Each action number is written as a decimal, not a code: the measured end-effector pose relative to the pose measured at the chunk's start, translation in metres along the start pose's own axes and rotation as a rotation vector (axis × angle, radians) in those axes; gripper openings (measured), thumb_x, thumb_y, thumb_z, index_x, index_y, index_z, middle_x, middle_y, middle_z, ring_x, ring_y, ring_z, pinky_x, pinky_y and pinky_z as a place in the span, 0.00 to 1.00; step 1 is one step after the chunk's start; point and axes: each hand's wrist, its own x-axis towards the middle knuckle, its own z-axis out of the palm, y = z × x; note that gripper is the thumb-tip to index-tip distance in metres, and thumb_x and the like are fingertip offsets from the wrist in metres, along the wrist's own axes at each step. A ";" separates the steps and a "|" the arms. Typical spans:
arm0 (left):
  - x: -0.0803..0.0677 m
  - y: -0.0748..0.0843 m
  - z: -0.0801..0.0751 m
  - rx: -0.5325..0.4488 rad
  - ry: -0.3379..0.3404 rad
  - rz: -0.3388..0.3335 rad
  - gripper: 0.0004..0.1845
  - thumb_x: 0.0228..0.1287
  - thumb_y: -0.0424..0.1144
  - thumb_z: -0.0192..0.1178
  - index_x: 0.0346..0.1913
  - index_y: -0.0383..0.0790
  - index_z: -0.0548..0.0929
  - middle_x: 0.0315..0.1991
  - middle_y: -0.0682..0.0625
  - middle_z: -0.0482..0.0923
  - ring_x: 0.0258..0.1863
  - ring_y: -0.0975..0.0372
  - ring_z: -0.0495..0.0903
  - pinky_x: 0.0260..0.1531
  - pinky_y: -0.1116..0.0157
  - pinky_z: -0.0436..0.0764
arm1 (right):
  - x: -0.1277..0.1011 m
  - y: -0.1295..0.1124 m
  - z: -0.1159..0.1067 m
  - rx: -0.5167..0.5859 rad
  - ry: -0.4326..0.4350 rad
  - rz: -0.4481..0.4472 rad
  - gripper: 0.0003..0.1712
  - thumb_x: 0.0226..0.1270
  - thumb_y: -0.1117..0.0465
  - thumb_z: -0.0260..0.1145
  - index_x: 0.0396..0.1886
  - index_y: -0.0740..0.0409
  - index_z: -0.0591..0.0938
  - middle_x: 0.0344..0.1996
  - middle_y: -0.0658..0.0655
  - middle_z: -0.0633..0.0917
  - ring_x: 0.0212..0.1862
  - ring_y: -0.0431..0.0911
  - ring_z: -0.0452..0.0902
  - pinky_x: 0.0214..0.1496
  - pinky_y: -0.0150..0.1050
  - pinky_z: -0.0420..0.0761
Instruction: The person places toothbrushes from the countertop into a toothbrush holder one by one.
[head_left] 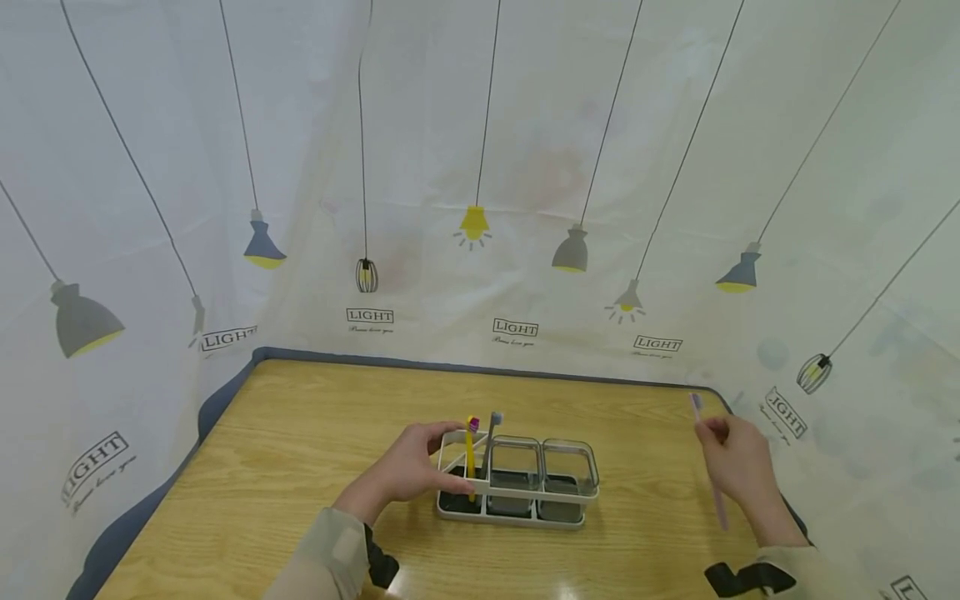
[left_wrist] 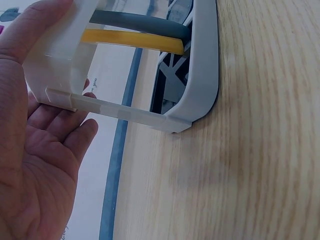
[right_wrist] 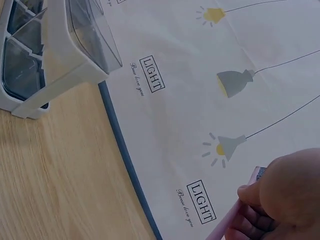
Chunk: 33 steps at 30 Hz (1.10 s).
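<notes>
A white toothbrush holder with a dark base stands on the wooden table. Its left section carries a yellow toothbrush and a grey toothbrush, both upright. My left hand grips the holder's upper left end, thumb in front and fingers behind. Two clear cups sit in the other sections. Off to the right, above the table, my right hand pinches a pale pink toothbrush near its head, the handle hanging down. In the right wrist view the brush head is partly hidden by the hand.
A light wood table with a dark blue edge lies under the holder. White sheeting printed with hanging lamps closes off the back and both sides. Black straps circle both wrists.
</notes>
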 end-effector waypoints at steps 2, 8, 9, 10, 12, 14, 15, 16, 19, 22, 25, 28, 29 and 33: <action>0.000 0.000 0.000 -0.003 -0.001 0.002 0.50 0.49 0.53 0.86 0.76 0.47 0.75 0.75 0.43 0.70 0.76 0.43 0.66 0.73 0.45 0.69 | 0.000 -0.004 0.000 -0.004 0.017 -0.016 0.15 0.81 0.65 0.61 0.47 0.78 0.83 0.33 0.65 0.85 0.32 0.52 0.80 0.27 0.35 0.78; 0.000 -0.001 0.000 -0.009 -0.006 -0.006 0.50 0.49 0.53 0.86 0.76 0.46 0.75 0.75 0.43 0.70 0.76 0.42 0.66 0.73 0.45 0.69 | -0.001 -0.025 -0.004 0.040 0.027 -0.027 0.17 0.82 0.62 0.61 0.48 0.77 0.83 0.35 0.66 0.85 0.35 0.53 0.80 0.30 0.35 0.77; 0.000 -0.001 0.000 -0.008 -0.005 -0.010 0.50 0.49 0.53 0.86 0.75 0.47 0.75 0.75 0.43 0.70 0.76 0.42 0.66 0.72 0.45 0.69 | -0.002 -0.029 -0.005 0.054 0.024 -0.023 0.17 0.83 0.62 0.61 0.49 0.77 0.82 0.36 0.66 0.84 0.36 0.54 0.80 0.31 0.35 0.78; 0.000 -0.001 0.000 -0.008 -0.005 -0.013 0.50 0.49 0.53 0.86 0.75 0.47 0.75 0.75 0.42 0.70 0.76 0.42 0.66 0.72 0.44 0.69 | -0.002 -0.032 -0.005 0.064 0.020 -0.021 0.17 0.83 0.61 0.60 0.49 0.76 0.82 0.37 0.66 0.84 0.36 0.54 0.80 0.31 0.34 0.78; 0.000 -0.001 0.000 -0.004 -0.002 -0.017 0.50 0.49 0.54 0.86 0.76 0.47 0.75 0.75 0.42 0.70 0.76 0.42 0.67 0.72 0.44 0.69 | -0.004 -0.039 -0.006 0.079 0.020 -0.024 0.18 0.83 0.61 0.60 0.50 0.76 0.82 0.37 0.65 0.84 0.38 0.54 0.80 0.32 0.32 0.78; 0.001 -0.001 0.001 -0.005 -0.001 -0.020 0.50 0.49 0.54 0.86 0.76 0.46 0.75 0.75 0.41 0.70 0.76 0.42 0.67 0.72 0.44 0.69 | -0.005 -0.045 -0.006 0.094 0.029 -0.030 0.17 0.83 0.61 0.60 0.50 0.75 0.82 0.38 0.65 0.84 0.38 0.54 0.80 0.33 0.31 0.78; 0.001 -0.001 0.001 -0.005 0.000 -0.021 0.50 0.49 0.54 0.86 0.76 0.46 0.75 0.75 0.41 0.70 0.75 0.42 0.67 0.72 0.44 0.69 | -0.005 -0.048 -0.006 0.097 0.037 -0.036 0.16 0.83 0.61 0.60 0.50 0.74 0.82 0.38 0.64 0.84 0.38 0.53 0.80 0.33 0.31 0.78; 0.001 -0.001 0.001 -0.006 0.000 -0.021 0.51 0.49 0.54 0.86 0.76 0.46 0.75 0.75 0.41 0.70 0.75 0.42 0.67 0.72 0.44 0.69 | -0.005 -0.050 -0.006 0.103 0.042 -0.039 0.16 0.83 0.61 0.60 0.50 0.74 0.82 0.38 0.64 0.84 0.38 0.53 0.80 0.33 0.30 0.78; 0.000 -0.001 0.001 -0.013 -0.002 -0.020 0.51 0.49 0.54 0.86 0.76 0.45 0.75 0.75 0.40 0.70 0.75 0.42 0.67 0.72 0.44 0.69 | -0.005 -0.056 -0.004 0.121 0.064 -0.038 0.15 0.83 0.62 0.60 0.50 0.74 0.83 0.37 0.64 0.84 0.38 0.52 0.79 0.33 0.30 0.77; 0.001 -0.002 0.001 -0.009 -0.001 -0.017 0.51 0.49 0.54 0.86 0.76 0.45 0.75 0.75 0.40 0.70 0.75 0.42 0.67 0.72 0.44 0.69 | -0.004 -0.061 -0.002 0.132 0.086 -0.035 0.16 0.83 0.62 0.60 0.50 0.74 0.83 0.38 0.64 0.84 0.38 0.51 0.79 0.33 0.29 0.76; 0.001 -0.002 0.001 -0.002 0.002 -0.013 0.50 0.49 0.54 0.86 0.75 0.45 0.76 0.75 0.39 0.70 0.75 0.42 0.67 0.72 0.43 0.69 | -0.003 -0.067 -0.001 0.144 0.106 -0.044 0.15 0.83 0.62 0.61 0.49 0.73 0.83 0.38 0.64 0.85 0.38 0.51 0.78 0.33 0.28 0.76; 0.002 -0.002 0.000 0.006 0.005 -0.012 0.50 0.48 0.54 0.86 0.75 0.45 0.76 0.75 0.39 0.70 0.75 0.42 0.68 0.72 0.44 0.69 | -0.002 -0.075 -0.001 0.161 0.111 -0.056 0.15 0.83 0.62 0.61 0.49 0.73 0.83 0.38 0.64 0.85 0.37 0.50 0.77 0.32 0.27 0.76; 0.002 -0.002 0.000 0.006 0.006 -0.013 0.50 0.48 0.54 0.86 0.75 0.45 0.76 0.75 0.39 0.70 0.75 0.42 0.68 0.72 0.44 0.69 | -0.002 -0.077 -0.001 0.169 0.114 -0.058 0.14 0.83 0.62 0.61 0.49 0.73 0.83 0.38 0.64 0.85 0.37 0.50 0.77 0.32 0.27 0.75; 0.002 -0.002 0.000 0.011 0.008 -0.012 0.50 0.48 0.54 0.86 0.75 0.46 0.76 0.74 0.39 0.71 0.75 0.42 0.68 0.72 0.44 0.69 | -0.002 -0.090 -0.001 0.210 0.126 -0.057 0.14 0.83 0.62 0.61 0.49 0.72 0.83 0.39 0.65 0.84 0.37 0.50 0.76 0.33 0.27 0.74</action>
